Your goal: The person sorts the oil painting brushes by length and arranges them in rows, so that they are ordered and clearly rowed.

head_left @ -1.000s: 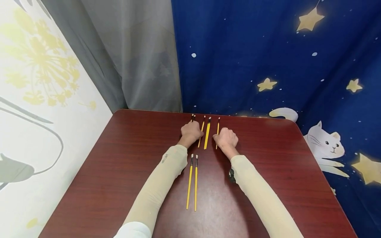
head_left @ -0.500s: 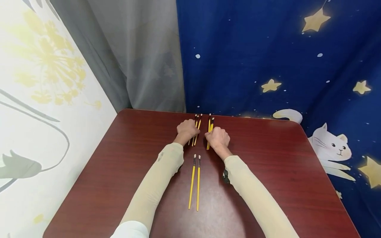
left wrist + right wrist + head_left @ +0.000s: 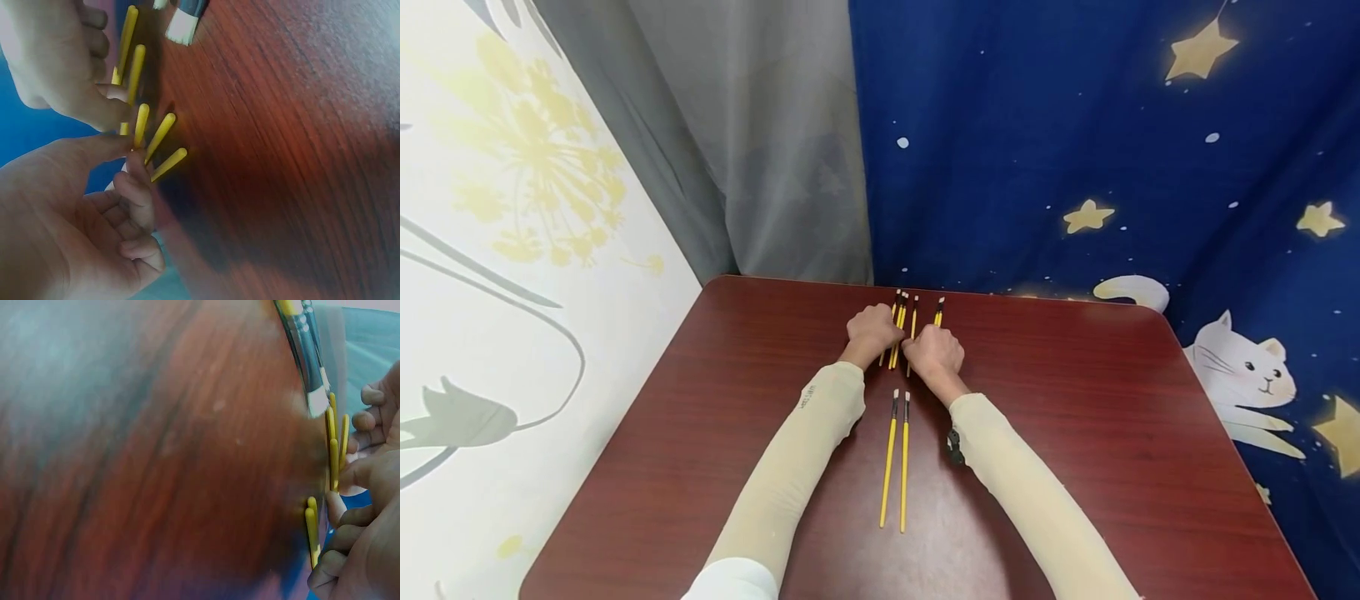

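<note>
My left hand point(image 3: 874, 327) is at the far part of the table, over a few yellow-handled paintbrushes point(image 3: 900, 312) with dark ferrules and pale bristles. In the left wrist view its thumb and index finger pinch at the fanned handles point(image 3: 159, 137). Close beside it, my right hand point(image 3: 937, 352) has its thumb and index finger at another paintbrush point(image 3: 914, 315). More paintbrush tips point(image 3: 940, 305) stick out beyond the right hand, and two handles point(image 3: 311, 531) show under its curled fingers. The hands nearly meet, hiding the middles of several brushes.
Two more paintbrushes point(image 3: 897, 458) lie side by side nearer the person, bristles pointing away. The reddish-brown table point(image 3: 760, 400) ends at a far edge in front of a grey curtain point(image 3: 790, 167) and a blue star-patterned curtain point(image 3: 1000, 150). A white patterned wall covering point(image 3: 550, 333) hangs at left.
The right hand has moved left toward the left hand, and the brushes between them have drawn closer together. One brush now stands apart from the tips beyond the right hand. The near two brushes stay put.
</note>
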A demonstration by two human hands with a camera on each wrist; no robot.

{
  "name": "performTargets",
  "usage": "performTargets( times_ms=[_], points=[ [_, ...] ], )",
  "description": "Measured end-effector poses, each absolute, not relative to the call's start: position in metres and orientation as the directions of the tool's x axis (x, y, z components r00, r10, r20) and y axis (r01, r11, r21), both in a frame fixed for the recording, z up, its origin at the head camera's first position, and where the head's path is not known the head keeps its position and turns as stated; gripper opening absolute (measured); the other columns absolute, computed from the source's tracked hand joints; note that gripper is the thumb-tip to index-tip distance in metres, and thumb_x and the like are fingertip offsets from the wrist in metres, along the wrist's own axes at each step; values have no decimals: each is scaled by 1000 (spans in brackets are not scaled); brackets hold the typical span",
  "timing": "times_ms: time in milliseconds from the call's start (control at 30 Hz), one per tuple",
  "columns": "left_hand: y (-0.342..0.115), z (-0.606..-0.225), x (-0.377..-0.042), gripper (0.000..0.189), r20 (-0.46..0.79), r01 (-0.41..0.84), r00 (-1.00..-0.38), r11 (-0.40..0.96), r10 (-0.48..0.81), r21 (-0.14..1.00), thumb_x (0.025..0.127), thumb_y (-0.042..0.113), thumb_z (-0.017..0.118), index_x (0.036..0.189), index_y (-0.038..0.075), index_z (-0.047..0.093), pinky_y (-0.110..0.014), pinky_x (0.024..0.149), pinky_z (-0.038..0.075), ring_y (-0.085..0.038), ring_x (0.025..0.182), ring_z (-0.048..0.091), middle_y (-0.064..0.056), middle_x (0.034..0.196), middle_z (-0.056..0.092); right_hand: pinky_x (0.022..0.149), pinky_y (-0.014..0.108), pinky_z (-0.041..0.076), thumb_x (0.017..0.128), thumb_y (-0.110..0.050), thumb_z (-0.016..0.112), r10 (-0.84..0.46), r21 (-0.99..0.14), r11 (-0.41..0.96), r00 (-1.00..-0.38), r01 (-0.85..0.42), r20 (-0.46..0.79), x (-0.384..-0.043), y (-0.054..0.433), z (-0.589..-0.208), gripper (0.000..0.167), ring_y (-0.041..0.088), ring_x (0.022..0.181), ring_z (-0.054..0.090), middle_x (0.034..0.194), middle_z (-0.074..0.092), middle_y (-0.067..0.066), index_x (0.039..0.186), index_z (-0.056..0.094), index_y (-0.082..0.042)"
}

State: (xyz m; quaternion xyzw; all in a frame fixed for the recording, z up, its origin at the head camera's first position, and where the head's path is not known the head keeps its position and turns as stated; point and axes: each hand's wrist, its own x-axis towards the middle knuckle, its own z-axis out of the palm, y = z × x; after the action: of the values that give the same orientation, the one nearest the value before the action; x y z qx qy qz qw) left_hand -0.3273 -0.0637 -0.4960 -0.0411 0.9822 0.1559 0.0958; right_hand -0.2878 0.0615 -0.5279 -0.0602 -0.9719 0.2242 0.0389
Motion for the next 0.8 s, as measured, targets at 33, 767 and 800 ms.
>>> performTargets(
  times_ms=[33, 767, 800],
  points=[
    [-63, -496, -327, 28, -200, -109, -978, 950, -50, 294, 94, 41, 75, 87, 15, 69, -43, 71, 57, -25, 77, 68, -6, 86, 71, 61, 48, 54, 88, -37, 67, 137, -439, 892, -990, 104, 43, -288, 60, -529, 42, 30, 65, 66, 66, 66, 9, 53, 58, -16],
    [-60, -496, -329, 30, -218, -131, -973, 955, -73, 265, 93, 44, 76, 97, 14, 72, -47, 80, 60, -26, 83, 69, -8, 95, 73, 63, 49, 55, 91, -36, 66, 107, -417, 906, -993, 75, 55, -292, 60, -530, 43, 31, 66, 67, 67, 66, 10, 54, 55, -17],
    [-60, -496, -328, 30, -213, -132, -974, 954, -75, 268, 93, 44, 76, 96, 14, 72, -47, 80, 60, -26, 83, 70, -8, 95, 73, 62, 49, 55, 91, -37, 66, 100, -424, 903, -993, 63, 67, -292, 62, -529, 44, 31, 66, 67, 66, 65, 9, 54, 55, -17]
  ],
)
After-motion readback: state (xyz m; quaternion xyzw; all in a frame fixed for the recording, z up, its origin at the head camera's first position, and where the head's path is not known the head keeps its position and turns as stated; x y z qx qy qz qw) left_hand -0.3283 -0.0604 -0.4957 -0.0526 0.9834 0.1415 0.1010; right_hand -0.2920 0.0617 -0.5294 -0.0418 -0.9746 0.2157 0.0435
